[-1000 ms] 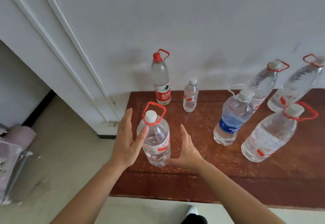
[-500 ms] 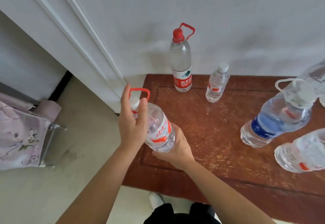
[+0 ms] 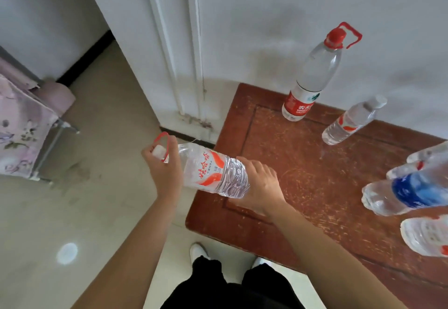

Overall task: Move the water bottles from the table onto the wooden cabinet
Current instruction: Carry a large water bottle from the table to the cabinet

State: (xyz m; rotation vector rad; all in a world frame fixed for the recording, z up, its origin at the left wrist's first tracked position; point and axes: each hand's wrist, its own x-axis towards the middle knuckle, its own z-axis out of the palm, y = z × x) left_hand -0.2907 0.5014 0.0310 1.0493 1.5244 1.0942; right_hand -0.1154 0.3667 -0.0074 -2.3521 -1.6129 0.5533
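L hand (image 3: 166, 171) grips bottle (image 3: 208, 170) neck; R hand (image 3: 263, 188) cups base, fingers (image 3: 254, 166) curled round it.

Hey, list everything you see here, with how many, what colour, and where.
Wooden top: one, red-brown, right.
Held bottle: one, clear with red-white label, tilted over its left edge.
Tall bottle: one, clear with red cap, upright at the wall.
Small bottle: one, clear, white cap, right of the tall bottle.
Blue-label bottle: one, clear, right edge.
Other bottles: at least two, clear, cut off at right.
Flowered cloth: one, lilac, far left.
Shoes: two, white, bottom.
Left hand: grips held bottle's neck.
Right hand: holds its base.
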